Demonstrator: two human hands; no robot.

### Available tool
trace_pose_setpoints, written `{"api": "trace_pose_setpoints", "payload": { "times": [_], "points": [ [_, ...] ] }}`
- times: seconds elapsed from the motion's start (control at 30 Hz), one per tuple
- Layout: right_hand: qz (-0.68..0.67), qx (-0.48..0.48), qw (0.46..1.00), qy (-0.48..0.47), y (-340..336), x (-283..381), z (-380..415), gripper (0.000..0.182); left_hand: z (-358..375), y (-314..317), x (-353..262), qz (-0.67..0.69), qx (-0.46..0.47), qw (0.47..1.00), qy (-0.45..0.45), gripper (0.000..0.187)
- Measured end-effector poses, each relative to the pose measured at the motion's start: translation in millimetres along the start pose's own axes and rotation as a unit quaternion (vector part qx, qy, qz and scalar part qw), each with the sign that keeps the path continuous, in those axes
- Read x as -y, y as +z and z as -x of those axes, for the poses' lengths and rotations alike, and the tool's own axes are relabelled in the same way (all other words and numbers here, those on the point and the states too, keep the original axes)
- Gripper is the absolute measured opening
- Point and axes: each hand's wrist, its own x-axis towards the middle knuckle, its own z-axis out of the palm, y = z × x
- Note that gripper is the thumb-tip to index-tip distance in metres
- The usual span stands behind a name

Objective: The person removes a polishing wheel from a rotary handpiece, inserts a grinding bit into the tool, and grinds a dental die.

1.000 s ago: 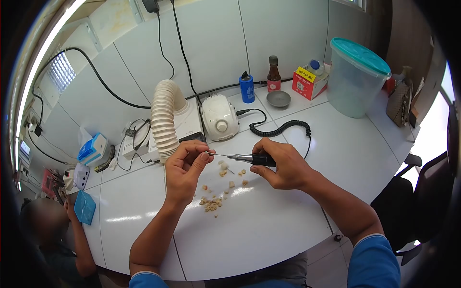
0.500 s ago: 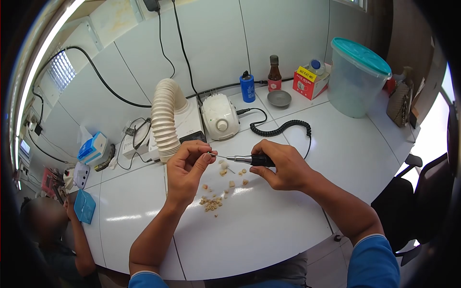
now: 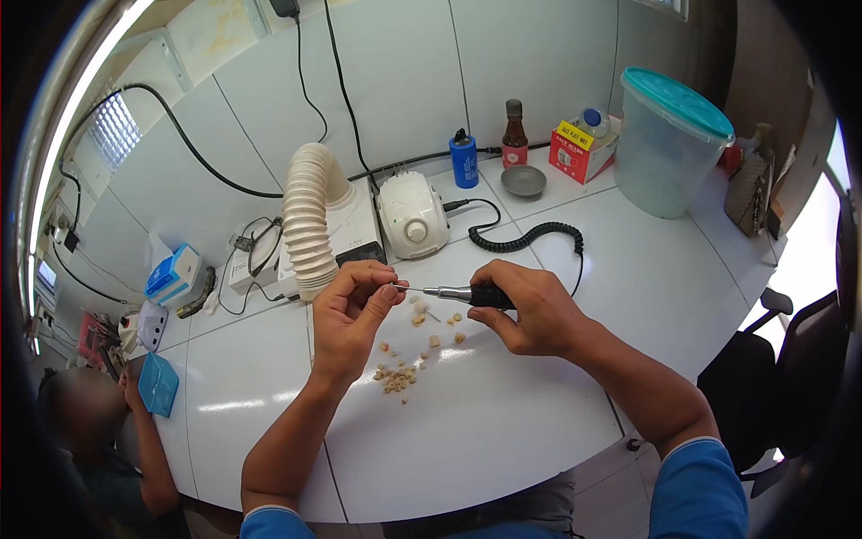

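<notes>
Close work with a rotary handpiece (image 3: pixel 456 294) is the step in hand, by the look of it: near the middle of the frame, its thin metal shaft (image 3: pixel 417 288) points left, and the tip meets the other hand's fingertips. The right hand (image 3: pixel 543 314) grasps the handpiece by its dark barrel, thumb underneath. The left hand (image 3: pixel 346 328) pinches a small piece (image 3: pixel 397 285) between thumb and fingers at the shaft's tip; it is too small and too covered to make out its shape. Whether the shaft is spinning cannot be told.

Just below the hands, small beige pieces (image 3: pixel 395 382) lie scattered on the white table (image 3: pixel 485 431), with a thin metal bit (image 3: pixel 433 314) near the upper ones. Behind the hands are a white control unit (image 3: pixel 414 214), a black coiled cord (image 3: pixel 530 244) and a ribbed hose (image 3: pixel 308 225). At the lower left of the frame sits another person (image 3: pixel 85 409), beside a blue tray (image 3: pixel 158 386).

As a judgement, any next move from this pose calls for a steady pinch, the shaft in line with the piece, light pressure, and fingertips clear of the tip.
</notes>
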Motion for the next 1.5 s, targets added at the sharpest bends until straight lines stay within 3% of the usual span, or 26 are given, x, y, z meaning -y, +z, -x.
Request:
{"api": "trace_pose_setpoints", "payload": {
  "times": [1.03, 1.13, 1.5],
  "points": [
    [0.001, 0.013, 1.0, 0.021, 1, 9, -1, 0.035, 1, 6, -2, 0.009, 0.023, 1.0, -0.001, 0.013],
    [-0.025, 0.02, 0.996, 0.08, -2, 11, 0, 0.037, 1, 5, 0, 0.006, 0.026, 1.0, -0.001, 0.014],
    [-0.017, -0.031, 0.999, 0.006, 1, 7, 1, 0.03, 2, 5, 1, 0.013, 0.027, 1.0, -0.005, 0.014]
  ]
}}
